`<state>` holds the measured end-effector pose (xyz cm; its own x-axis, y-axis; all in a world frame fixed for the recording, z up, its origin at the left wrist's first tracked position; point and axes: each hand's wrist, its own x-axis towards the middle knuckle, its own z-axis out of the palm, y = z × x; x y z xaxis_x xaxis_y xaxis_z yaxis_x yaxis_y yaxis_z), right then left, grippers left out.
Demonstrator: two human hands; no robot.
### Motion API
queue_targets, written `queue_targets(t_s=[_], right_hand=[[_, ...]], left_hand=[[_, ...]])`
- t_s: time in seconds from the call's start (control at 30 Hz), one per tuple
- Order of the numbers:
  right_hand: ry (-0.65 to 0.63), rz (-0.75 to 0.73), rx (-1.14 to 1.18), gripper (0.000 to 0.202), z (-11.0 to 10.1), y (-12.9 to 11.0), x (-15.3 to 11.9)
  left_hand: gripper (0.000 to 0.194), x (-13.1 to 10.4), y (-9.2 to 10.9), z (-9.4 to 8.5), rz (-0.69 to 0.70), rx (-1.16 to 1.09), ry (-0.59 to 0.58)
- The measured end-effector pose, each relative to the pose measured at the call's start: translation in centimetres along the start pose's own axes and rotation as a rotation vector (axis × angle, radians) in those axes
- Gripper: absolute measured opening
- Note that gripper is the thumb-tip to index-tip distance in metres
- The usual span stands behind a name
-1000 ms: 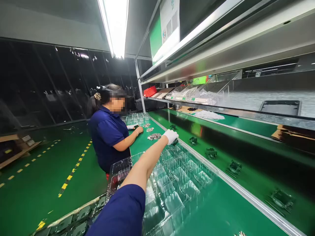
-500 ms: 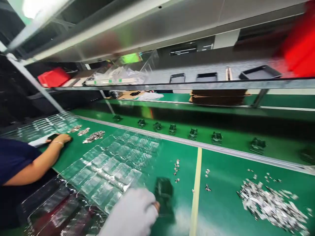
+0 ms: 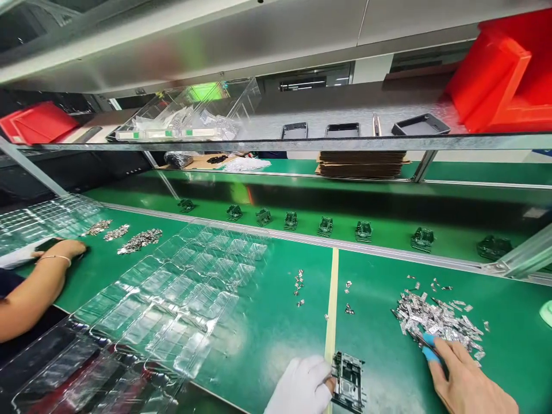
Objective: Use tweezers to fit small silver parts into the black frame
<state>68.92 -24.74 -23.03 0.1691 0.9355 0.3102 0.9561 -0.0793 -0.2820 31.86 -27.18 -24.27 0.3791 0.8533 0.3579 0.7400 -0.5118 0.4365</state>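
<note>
Green-matted assembly bench [image 3: 276, 333] beside a conveyor, under shelves of bins.

Nearest, the white-gloved left hand [image 3: 302, 388] is closed on the edge of a small dark rectangular plastic frame part [image 3: 348, 380], which lies flat on the mat by the yellow tape line [image 3: 331, 305]. The bare right hand [image 3: 466, 382], wearing a blue finger cot, pinches thin tweezers [image 3: 417, 338] whose tips reach into the heap of small shiny metal clips [image 3: 435, 319]. The likely slip: the tweezers could snag several tangled clips and scatter them across the mat, or the frame part could skid, since it is gripped by one edge only. Left of these lies a stack of clear plastic blister trays [image 3: 181, 287]; beyond, a co-worker's forearm [image 3: 38, 282] rests on the mat. Farther back, dark parts [image 3: 325, 225] ride the conveyor, and red bins [image 3: 495, 80] sit on the shelf.
</note>
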Motion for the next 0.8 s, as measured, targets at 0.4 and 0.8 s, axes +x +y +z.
queue_targets(t_s=[0.4, 0.8], right_hand=[[-0.112, 0.148, 0.232, 0.031, -1.0, -0.4, -0.6], [-0.375, 0.530, 0.811, 0.058, -1.4, -0.2, -2.5]], left_hand=[[0.039, -2.0, 1.2, -0.7, -0.067, -0.248, 0.276], [0.061, 1.1, 6.8, 2.2, -0.286, -0.359, 0.305]])
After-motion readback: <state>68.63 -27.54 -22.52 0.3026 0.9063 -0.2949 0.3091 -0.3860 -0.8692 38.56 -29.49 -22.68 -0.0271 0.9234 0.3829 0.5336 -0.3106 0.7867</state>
